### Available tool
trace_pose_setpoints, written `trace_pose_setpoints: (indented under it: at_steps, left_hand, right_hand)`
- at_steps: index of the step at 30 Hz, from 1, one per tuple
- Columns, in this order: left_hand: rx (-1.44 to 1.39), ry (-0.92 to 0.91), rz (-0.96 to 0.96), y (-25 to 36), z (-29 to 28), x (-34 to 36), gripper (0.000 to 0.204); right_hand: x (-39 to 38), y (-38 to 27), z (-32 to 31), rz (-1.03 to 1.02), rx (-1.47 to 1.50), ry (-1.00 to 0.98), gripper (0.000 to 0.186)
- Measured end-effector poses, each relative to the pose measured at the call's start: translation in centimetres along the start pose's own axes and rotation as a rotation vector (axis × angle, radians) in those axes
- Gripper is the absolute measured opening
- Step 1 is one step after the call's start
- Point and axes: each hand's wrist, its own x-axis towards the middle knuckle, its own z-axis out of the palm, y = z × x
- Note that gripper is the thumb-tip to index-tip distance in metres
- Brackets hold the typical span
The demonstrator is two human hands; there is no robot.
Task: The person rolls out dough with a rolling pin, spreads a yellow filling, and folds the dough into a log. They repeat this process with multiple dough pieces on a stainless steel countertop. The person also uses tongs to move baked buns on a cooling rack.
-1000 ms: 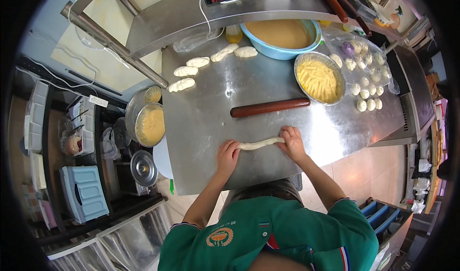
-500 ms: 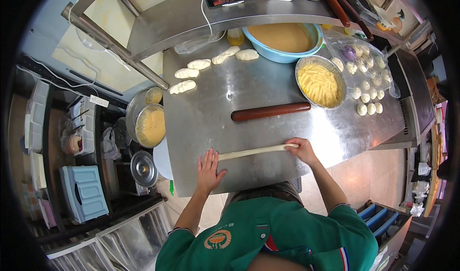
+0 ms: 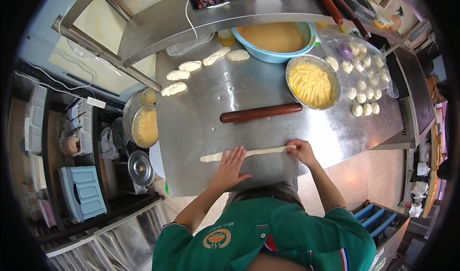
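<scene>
Dough, drawn out into a long pale strip, lies across the near part of a steel table, under both of my hands. Smooth metal stretches between the strip and a dark red rolling pin, which lies farther from me, and more of it shows to the left, toward the table's left edge. On my side, the front edge runs close beneath my left wrist, a short way from the strip, with my green shirt just beyond. Farther off, the room is bounded by white dough pieces at the back left, a blue basin beneath the shelf, and a metal bowl of yellow filling to the right, near rows of small dough balls. The strip is off-white and uneven: slim and cord-like between my hands, broader and flatter where its rounded left tip sticks out past my fingers. Its long axis runs mostly side to side, the right end slightly farther from me than the left, roughly parallel to the pin. My left hand lies palm down over it, fingers extended; my right hand pinches the right end between thumb and fingers.
</scene>
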Motion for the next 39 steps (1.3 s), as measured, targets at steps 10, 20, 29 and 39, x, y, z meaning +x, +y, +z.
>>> trace_pose_setpoints:
  at_steps: [10,20,29,39]
  left_hand:
    - [-0.022,0.044,0.037,5.9,3.5,7.2,0.1]
    - [0.048,0.04,0.112,12.6,5.6,12.5,0.097]
    - [0.033,-0.041,0.138,18.0,7.6,17.3,0.096]
    - [-0.193,0.287,-0.222,7.2,3.1,7.5,0.098]
  right_hand:
    - [-0.4,1.1,-2.4,-0.027,-0.006,0.087,0.016]
    - [-1.1,0.4,-5.2,-0.077,-0.142,0.245,0.016]
    - [-0.6,-1.2,-9.4,-0.192,-0.474,0.322,0.014]
    - [1.2,-6.3,-6.1,0.378,0.812,-0.586,0.024]
